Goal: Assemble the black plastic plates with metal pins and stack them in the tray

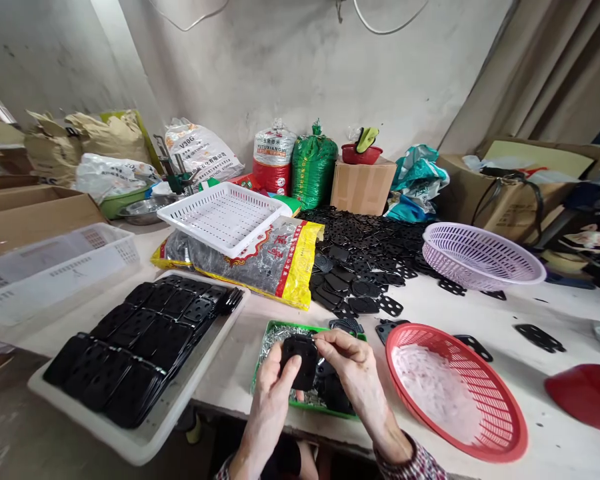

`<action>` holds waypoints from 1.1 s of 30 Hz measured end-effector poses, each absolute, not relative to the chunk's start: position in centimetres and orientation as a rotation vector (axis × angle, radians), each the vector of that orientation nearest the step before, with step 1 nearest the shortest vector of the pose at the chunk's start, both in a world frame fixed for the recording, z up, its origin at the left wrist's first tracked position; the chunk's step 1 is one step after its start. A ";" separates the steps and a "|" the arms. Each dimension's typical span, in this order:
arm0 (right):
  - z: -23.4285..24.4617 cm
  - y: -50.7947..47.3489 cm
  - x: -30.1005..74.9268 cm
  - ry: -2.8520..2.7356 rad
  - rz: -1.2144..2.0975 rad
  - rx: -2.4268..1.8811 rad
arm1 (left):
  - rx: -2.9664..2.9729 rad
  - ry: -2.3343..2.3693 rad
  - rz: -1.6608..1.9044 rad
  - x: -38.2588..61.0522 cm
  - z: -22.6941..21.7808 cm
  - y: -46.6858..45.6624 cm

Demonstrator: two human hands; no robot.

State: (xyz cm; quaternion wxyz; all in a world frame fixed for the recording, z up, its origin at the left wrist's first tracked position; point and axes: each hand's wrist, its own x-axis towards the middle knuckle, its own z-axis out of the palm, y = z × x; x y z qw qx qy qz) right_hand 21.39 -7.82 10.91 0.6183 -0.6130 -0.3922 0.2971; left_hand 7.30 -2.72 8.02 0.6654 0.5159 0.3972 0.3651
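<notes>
Black plate: While it is held up over the shallow green plastic box (254, 381), the flat black plate with rounded corners (300, 367) is between your two hands, in front of you.
Left hand: Your left hand (275, 381) is pinching this plate at its left side, the thumb on the face, the other fingers mostly hidden behind.
Right hand: Your right hand (353, 365) has thumb and forefinger pressed together at the upper right corner, pinching what seems a small thin piece (315, 337); its exact form is too small to tell.
Handling: The plate is probably light and stiff, and its smooth face may be a little slippery. I cannot tell if it is metal or plastic.
Where to hold: It is better, I think, to take it by the broad face, thumb flat, and to leave the upper edge free for your right fingers.
Green box: Small silvery metal pieces (279, 335) lie inside, with more black parts.
White tray: At your left, the white plastic tray (145, 453) carries rows of stacked black plates (145, 333).
Red basket: At your right, the round red plastic basket (514, 427) holds small whitish pieces (435, 390).
</notes>
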 end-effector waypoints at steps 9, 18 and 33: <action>9.7 -7.6 21.9 -1.123 0.536 -1.485 | 1.189 0.901 0.787 7.0 7.4 -2.6; 10.5 -8.3 22.6 -1.280 0.538 -1.526 | 1.143 0.952 0.760 6.6 7.5 -2.3; 10.0 -7.8 21.5 -0.599 0.879 -1.175 | 1.107 0.793 0.714 7.5 8.2 -3.1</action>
